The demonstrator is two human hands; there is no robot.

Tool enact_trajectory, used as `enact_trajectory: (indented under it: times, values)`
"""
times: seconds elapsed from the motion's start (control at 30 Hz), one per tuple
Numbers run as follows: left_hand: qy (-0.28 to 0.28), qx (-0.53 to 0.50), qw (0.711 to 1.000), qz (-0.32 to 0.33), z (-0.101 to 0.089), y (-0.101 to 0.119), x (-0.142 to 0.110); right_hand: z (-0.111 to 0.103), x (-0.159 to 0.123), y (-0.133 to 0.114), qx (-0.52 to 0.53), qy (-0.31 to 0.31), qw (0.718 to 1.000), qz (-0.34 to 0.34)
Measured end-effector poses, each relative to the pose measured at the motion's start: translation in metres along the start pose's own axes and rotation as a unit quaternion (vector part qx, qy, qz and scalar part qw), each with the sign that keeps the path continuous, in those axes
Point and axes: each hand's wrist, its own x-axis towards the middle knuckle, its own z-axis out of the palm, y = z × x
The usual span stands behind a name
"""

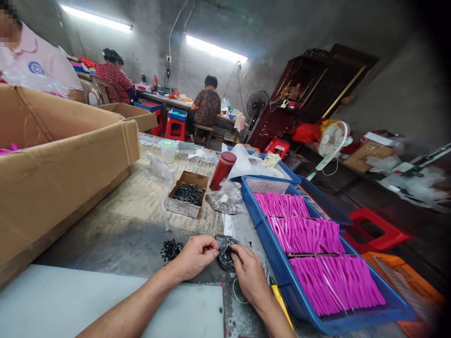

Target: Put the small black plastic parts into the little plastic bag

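Note:
A small dark plastic bag (pixel 226 256) lies between my two hands on the worktable. My left hand (pixel 199 253) pinches the left edge of the bag with thumb and fingers. On its other side, my right hand (pixel 248 270) grips the bag's right edge. What the bag contains is hard to make out. Beside my left hand sits a loose pile of small black parts (pixel 171 249). Farther back, an open cardboard box (pixel 185 210) holds many similar dark pieces. Near my right forearm lies a tool with a yellow handle (pixel 282 307).
A blue tray (pixel 306 300) of magenta strips (pixel 334 281) stands at right. A large carton (pixel 70 188) fills the left side. Behind are a red cylinder (pixel 222 171), a bag of small metal parts (pixel 225 199) and a lidded tub (pixel 168 151). Several people sit farther off.

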Motion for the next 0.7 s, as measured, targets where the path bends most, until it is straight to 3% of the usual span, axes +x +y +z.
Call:
enact_trajectory:
  times: [0.27,0.7]
  values:
    - [-0.034,-0.182,0.981,-0.050,0.003,0.001,-0.001,-0.010,-0.008,-0.009,0.159,0.012,0.986,0.051]
    - [-0.065,-0.248,0.966,-0.034,0.004,0.003,-0.002,0.002,-0.014,-0.013,0.372,0.003,0.922,0.105]
